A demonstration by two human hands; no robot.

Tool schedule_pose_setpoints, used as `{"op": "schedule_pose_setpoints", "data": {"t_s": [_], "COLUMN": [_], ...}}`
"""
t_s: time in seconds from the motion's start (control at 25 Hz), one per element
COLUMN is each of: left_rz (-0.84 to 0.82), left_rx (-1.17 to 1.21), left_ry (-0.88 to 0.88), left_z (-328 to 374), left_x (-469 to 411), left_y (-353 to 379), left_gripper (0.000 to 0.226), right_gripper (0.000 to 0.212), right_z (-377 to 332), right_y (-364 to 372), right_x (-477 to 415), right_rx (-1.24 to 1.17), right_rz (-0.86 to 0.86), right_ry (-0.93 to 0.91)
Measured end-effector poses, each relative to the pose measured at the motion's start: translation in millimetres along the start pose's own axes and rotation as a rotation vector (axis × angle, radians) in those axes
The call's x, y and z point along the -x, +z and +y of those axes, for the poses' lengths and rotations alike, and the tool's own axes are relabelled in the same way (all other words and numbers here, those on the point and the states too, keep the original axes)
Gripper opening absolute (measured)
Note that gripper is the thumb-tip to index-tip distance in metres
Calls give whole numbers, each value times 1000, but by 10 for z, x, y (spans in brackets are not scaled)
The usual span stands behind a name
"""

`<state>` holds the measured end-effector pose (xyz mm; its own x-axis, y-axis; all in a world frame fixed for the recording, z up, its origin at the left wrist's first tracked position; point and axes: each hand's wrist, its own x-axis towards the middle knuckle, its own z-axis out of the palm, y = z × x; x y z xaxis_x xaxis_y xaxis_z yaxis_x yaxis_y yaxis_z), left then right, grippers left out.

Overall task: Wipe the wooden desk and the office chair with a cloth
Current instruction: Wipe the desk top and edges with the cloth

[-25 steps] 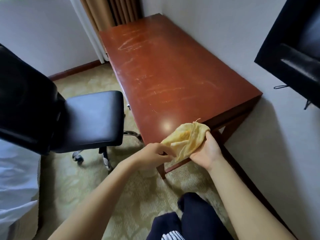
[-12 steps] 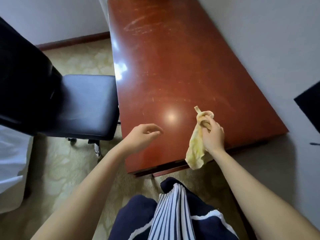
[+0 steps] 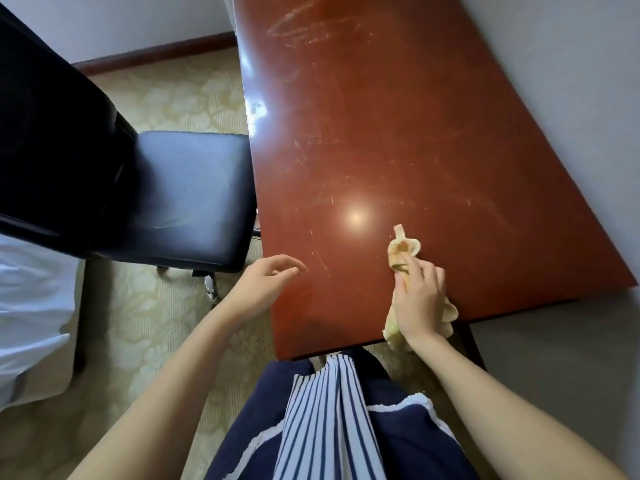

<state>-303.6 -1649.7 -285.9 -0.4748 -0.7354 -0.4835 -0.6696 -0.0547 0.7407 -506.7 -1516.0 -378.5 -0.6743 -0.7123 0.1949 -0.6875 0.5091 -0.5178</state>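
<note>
at the bottom middle of the frame are blue and white striped clothes (image 3: 322,410), with a bare arm reaching up on each side. just above them is the near short edge of the desk (image 3: 381,133).

the right hand (image 3: 420,299), right of the middle, has its fingers curled around the cloth (image 3: 401,249). it holds the cloth bunched on the desk top, close to that near edge. the cloth is yellow and scrunched long and thin. its long way runs up and down the frame. its thin tip sticks out past the fingers and points up, to the far end of the desk. its other end hangs over the near edge.

the left hand (image 3: 266,282), at the lower middle, is loose and holds nothing. its fingers reach over the near left corner of the desk. i cannot tell if they touch it. the two hands are well apart.

the desk is red-brown and shiny, with pale scratches. its long way runs from the bottom middle to the top of the frame. a wide stretch of desk top goes on above the cloth. its right long side is against the grey wall (image 3: 571,81). its left long side is just beside the black seat of the chair (image 3: 194,195), at the middle left. carpet (image 3: 180,95) lies past the chair. a white bed (image 3: 31,306) is at the left edge.

there is one cloth, one desk, one chair and two hands.
</note>
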Motion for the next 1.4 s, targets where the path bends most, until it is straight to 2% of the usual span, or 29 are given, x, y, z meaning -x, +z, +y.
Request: {"op": "schedule_pose_setpoints", "data": {"t_s": [0.16,0.28,0.4,0.48,0.64,0.8,0.92,1.04,1.12,1.24,1.4], "left_rz": [105,203,240,252,236,149,82,70,40,40,61], "left_rx": [60,74,96,81,85,66,40,-33,-61,-37,33], "left_ry": [-35,-59,-68,-79,-114,-219,-354,-378,-363,-337,-333], "left_z": [-190,-303,-354,-366,-375,-475,-621,-734,-781,-844,-867], "left_x": [-24,-24,-17,-27,-47,8,68,169,263,386,501], "left_y": [-112,-156,-153,-119,60,267,338,372,401,425,432], "left_gripper": [17,17,18,20,44,57,66,61,56,56,60], "right_gripper": [25,11,14,10,10,13,14,8,8,14,26], "right_z": [-569,-856,-792,-578,85,473,309,-71,-355,-782,-1103], "right_y": [276,409,398,300,-29,-224,-149,90,287,538,633], "right_x": [161,454,621,602,381,-20,-287,-505,-607,-613,-278], "right_rx": [-195,-317,-313,-279,-188,-31,-44,-55,-38,-53,-146], "right_rz": [-173,-339,-401,-386,-300,-188,-149,-144,-216,-418,-692], "right_ry": [-164,-462,-774,-875,-801,-581,-369,-164,-98,-177,-486]}}
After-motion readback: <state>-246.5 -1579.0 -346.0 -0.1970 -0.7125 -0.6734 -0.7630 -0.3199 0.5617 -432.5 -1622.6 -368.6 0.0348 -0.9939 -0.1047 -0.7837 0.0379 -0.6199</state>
